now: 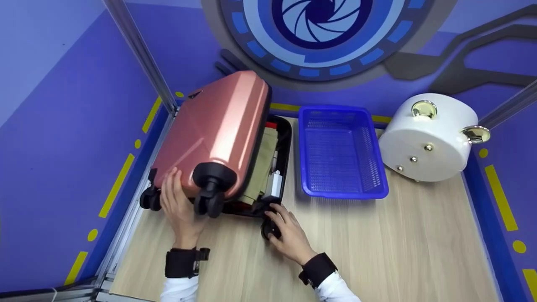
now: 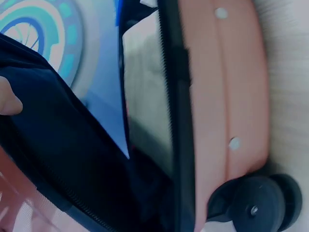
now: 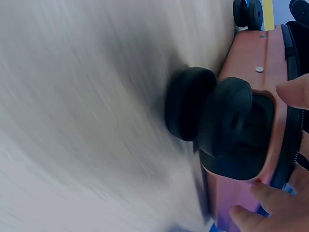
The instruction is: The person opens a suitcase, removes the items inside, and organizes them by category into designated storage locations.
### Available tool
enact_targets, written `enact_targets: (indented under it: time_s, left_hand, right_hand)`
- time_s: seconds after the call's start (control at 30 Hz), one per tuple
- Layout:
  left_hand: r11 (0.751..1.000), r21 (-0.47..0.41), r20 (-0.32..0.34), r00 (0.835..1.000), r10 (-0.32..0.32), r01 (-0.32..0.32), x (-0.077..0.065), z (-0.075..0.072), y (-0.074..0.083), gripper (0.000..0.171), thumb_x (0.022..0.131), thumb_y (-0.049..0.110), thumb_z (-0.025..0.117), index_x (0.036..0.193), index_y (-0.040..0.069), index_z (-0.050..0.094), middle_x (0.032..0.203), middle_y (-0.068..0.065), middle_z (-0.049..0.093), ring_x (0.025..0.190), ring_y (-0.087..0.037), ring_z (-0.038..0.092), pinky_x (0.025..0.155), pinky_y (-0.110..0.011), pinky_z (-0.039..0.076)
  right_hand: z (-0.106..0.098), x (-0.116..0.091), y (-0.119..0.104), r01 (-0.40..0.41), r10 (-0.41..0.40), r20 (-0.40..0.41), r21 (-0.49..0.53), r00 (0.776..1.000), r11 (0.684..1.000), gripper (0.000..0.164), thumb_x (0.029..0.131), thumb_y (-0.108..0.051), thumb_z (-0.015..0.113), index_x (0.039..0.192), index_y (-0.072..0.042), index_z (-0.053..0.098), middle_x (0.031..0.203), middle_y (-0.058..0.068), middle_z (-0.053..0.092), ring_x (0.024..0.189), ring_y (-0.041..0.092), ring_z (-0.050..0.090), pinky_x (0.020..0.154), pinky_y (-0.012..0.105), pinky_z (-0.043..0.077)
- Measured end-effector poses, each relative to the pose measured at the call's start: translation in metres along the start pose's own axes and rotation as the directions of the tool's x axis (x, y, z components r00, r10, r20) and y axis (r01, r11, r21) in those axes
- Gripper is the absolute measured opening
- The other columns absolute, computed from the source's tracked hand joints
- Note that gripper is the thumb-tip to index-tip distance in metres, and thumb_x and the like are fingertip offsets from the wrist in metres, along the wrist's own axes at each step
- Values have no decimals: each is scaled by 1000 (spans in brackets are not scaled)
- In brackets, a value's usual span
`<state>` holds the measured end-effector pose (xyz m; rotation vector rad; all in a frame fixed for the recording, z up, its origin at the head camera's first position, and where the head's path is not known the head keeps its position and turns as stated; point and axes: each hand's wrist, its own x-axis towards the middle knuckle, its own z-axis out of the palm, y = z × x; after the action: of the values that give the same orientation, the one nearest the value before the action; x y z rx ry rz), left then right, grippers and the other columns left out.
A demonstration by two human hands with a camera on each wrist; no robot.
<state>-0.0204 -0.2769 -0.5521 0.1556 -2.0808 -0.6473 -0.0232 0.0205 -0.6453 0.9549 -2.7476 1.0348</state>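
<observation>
A pink hard-shell suitcase lies on the table with its lid (image 1: 209, 126) tilted partway up. My left hand (image 1: 180, 205) grips the lid's near edge between its wheels, fingers spread on the pink shell. In the left wrist view, a fingertip (image 2: 8, 99) presses the dark lining inside. My right hand (image 1: 291, 235) holds the near right corner of the base (image 3: 244, 58), beside a black wheel (image 3: 227, 116); its thumb lies at the zipper rim, fingers along the side. Inside are a folded khaki cloth (image 1: 262, 163) and a small white object (image 1: 275, 184).
A blue mesh basket (image 1: 308, 191) stands right of the suitcase. Beyond it, a white drum-shaped thing (image 1: 423, 153) with gold fittings leans at the back right. Blue panels (image 1: 54, 167) wall the table on the left, back and right.
</observation>
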Motion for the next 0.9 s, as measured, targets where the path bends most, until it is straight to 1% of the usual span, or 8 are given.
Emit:
enact_targets:
  time_s: [0.2, 0.33, 0.37, 0.47, 0.53, 0.6, 0.67, 0.9]
  left_hand:
    - [987, -137, -2, 997, -82, 81, 18, -13, -18, 120, 62, 74, 83, 151, 3, 46, 155, -17, 49, 144, -38, 42, 117, -58, 28]
    - [949, -250, 26, 981, -193, 193, 30, -25, -29, 122, 48, 45, 98, 151, 4, 46, 152, -15, 51, 143, -32, 41, 118, -51, 28]
    - [924, -296, 43, 970, -239, 241, 33, -27, -30, 119, 47, 31, 98, 151, 6, 47, 150, -11, 53, 141, -28, 43, 118, -46, 29]
    - [767, -495, 96, 903, -419, 408, 44, -34, -32, 106, 52, -9, 86, 150, 6, 48, 137, 0, 59, 126, -17, 52, 111, -31, 38]
    - [713, -532, 102, 871, -481, 456, 51, -37, -36, 94, 56, -20, 79, 143, -2, 50, 121, 4, 62, 109, -12, 57, 99, -24, 44]
    - [685, -552, 88, 850, -519, 475, 55, -39, -44, 82, 60, -24, 77, 137, -8, 51, 109, 5, 61, 98, -11, 57, 92, -23, 47]
    - [715, -488, 59, 836, -545, 501, 59, -42, -55, 73, 65, -16, 80, 133, -10, 54, 102, 6, 59, 93, -9, 55, 88, -22, 44]
    - [690, -303, 90, 741, -666, 657, 83, -61, -94, 68, 81, 7, 79, 143, 0, 52, 121, 2, 58, 115, -13, 54, 105, -24, 40]
  right_hand:
    - [4, -1, 2, 2, -1, -20, 29, 1000, 1000, 62, 82, -13, 80, 141, -10, 59, 157, 11, 45, 145, 46, 41, 110, 66, 40]
    - [4, -1, 1, -17, 18, -8, 42, 1000, 999, 61, 84, -14, 79, 141, -11, 59, 158, 9, 44, 146, 41, 42, 114, 61, 38]
    - [4, -1, 1, -19, 20, -7, 46, 1000, 999, 61, 84, -14, 79, 142, -11, 59, 159, 8, 44, 146, 40, 42, 114, 61, 38]
    - [3, -2, 1, -28, 28, -7, 53, 1000, 998, 61, 84, -13, 80, 142, -12, 58, 160, 8, 43, 145, 38, 43, 114, 57, 40]
    - [3, -3, 0, -32, 32, -11, 56, 999, 998, 62, 84, -13, 81, 142, -13, 58, 160, 7, 43, 145, 39, 44, 111, 54, 44]
    - [2, -4, 0, -38, 39, -14, 59, 999, 998, 63, 84, -12, 82, 142, -13, 59, 160, 8, 43, 144, 38, 45, 106, 52, 49]
    - [2, -6, 1, -45, 46, -15, 61, 999, 997, 64, 83, -11, 82, 142, -13, 59, 160, 8, 43, 144, 38, 45, 102, 50, 52]
    - [5, -1, -1, -41, 43, -18, 68, 999, 997, 65, 82, -9, 82, 142, -13, 58, 161, 10, 41, 145, 38, 43, 100, 48, 54]
